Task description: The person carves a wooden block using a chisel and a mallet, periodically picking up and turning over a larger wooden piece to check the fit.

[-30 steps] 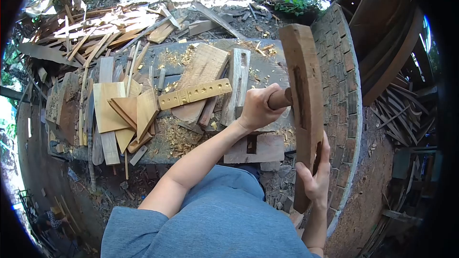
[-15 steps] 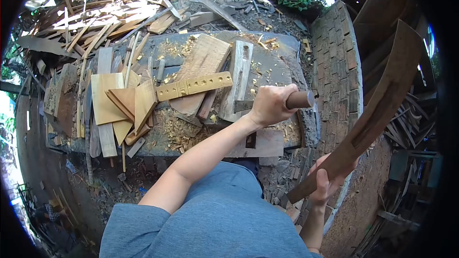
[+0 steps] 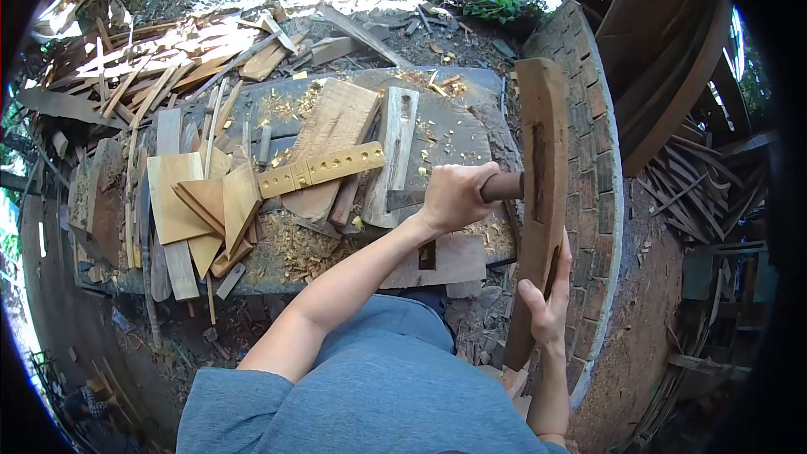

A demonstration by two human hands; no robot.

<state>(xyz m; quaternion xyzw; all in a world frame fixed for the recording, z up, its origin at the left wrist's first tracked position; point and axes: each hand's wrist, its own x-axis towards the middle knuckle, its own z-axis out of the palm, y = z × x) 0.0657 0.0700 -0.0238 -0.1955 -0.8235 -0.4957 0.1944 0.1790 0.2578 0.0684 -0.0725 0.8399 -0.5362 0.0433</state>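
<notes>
My left hand [image 3: 458, 197] is closed around the thick round wooden handle of a chisel [image 3: 503, 187], its flat metal blade pointing left over the bench. In my right hand [image 3: 548, 307] is a long, slightly curved wooden board [image 3: 538, 193], gripped near its lower part with the thumb on the near side. A long slot is cut into the board's face. The board stands roughly upright in this view and overlaps the end of the chisel handle. Below my left hand lies a pale wood block [image 3: 454, 256] with a dark square hole.
On the workbench [image 3: 336, 76] are a yellow strip with round holes [image 3: 324, 170], a grey slotted post [image 3: 393, 147], a wide plank [image 3: 332, 126], cut wedges [image 3: 210, 202] and shavings. A low brick wall [image 3: 593, 202] runs along the right. Scrap wood [image 3: 160, 71] is piled behind.
My right hand has swung the curved board left and more upright, bringing it in front of the chisel handle's end. My left hand keeps its grip on the chisel. The view has shifted slightly.
</notes>
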